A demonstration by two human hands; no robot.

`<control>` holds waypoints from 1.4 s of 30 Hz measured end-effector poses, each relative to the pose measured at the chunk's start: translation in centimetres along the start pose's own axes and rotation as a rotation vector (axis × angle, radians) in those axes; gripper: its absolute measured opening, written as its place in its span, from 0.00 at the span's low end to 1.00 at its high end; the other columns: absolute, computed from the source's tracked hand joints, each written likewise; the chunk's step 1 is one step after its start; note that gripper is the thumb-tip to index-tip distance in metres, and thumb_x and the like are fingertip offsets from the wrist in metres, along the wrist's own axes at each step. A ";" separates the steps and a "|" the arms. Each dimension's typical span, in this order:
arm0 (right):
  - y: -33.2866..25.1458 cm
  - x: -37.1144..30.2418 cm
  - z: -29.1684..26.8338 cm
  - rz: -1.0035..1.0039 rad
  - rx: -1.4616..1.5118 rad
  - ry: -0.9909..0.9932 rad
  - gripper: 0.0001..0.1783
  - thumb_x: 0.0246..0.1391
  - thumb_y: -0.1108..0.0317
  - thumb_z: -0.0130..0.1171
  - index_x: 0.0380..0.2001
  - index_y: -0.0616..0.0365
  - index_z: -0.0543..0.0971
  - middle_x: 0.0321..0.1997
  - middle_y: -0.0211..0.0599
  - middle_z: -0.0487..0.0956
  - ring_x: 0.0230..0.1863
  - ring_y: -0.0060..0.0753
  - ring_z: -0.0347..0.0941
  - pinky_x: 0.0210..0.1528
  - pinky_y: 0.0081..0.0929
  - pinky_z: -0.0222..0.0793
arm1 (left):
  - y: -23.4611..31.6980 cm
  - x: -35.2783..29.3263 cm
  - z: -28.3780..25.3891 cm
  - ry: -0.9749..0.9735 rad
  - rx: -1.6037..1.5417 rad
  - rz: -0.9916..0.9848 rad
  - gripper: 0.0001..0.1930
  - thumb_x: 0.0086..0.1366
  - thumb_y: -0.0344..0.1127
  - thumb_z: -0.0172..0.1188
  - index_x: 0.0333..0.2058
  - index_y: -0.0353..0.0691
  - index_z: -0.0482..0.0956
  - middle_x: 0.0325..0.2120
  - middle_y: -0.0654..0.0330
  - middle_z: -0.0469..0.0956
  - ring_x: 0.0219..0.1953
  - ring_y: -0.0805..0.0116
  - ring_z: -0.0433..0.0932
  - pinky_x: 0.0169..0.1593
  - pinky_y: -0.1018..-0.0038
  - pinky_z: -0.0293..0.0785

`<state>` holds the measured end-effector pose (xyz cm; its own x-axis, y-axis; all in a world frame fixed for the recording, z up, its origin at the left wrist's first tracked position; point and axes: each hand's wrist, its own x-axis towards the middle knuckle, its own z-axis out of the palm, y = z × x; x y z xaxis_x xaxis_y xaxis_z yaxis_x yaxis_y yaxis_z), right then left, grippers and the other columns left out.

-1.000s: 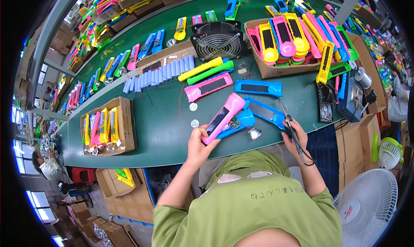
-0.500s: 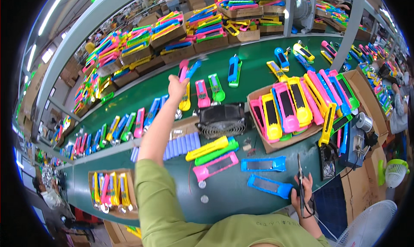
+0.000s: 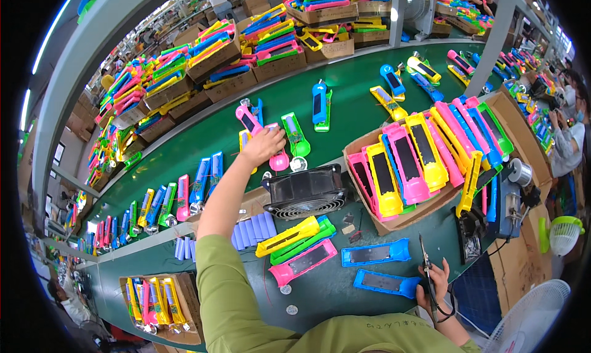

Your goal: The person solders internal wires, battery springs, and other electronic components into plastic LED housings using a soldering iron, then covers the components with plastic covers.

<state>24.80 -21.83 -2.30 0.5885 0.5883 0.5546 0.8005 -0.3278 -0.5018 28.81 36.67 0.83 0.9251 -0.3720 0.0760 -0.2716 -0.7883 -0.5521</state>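
Pink case point(image 3: 279, 162) lies beyond the fan point(image 3: 303, 190), partly beneath the left hand point(image 3: 263, 146), whose grip I cannot tell; the right hand point(image 3: 436, 286) grips a soldering iron point(image 3: 426, 262). Reaching for the case seems the step, needing a sure hold next.

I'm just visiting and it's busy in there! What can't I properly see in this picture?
In the head view:
- The fingertip grip of the left hand on the pink casing: the hand itself covers it.
- Part of the row of lilac cylinders: behind the left forearm.
- The bottom of the large cardboard box: covered by casings.
- The white fan's lower part: cut off by the lower edge.
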 end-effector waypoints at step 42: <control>-2.3 -2.0 2.1 -0.223 0.547 -0.344 0.22 0.44 0.81 0.55 0.45 0.59 0.67 0.38 0.43 0.78 0.40 0.45 0.76 0.44 0.34 0.72 | 39.2 -6.0 -28.7 0.643 -1.649 -0.994 0.07 0.50 0.19 0.58 0.29 0.35 0.80 0.30 0.58 0.76 0.34 0.66 0.75 0.42 0.69 0.74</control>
<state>21.53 -20.66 -3.63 0.2740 0.8296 0.4865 0.6730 0.1959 -0.7132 4.96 -6.04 2.52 0.7680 0.5916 0.2453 -0.1088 -0.2570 0.9603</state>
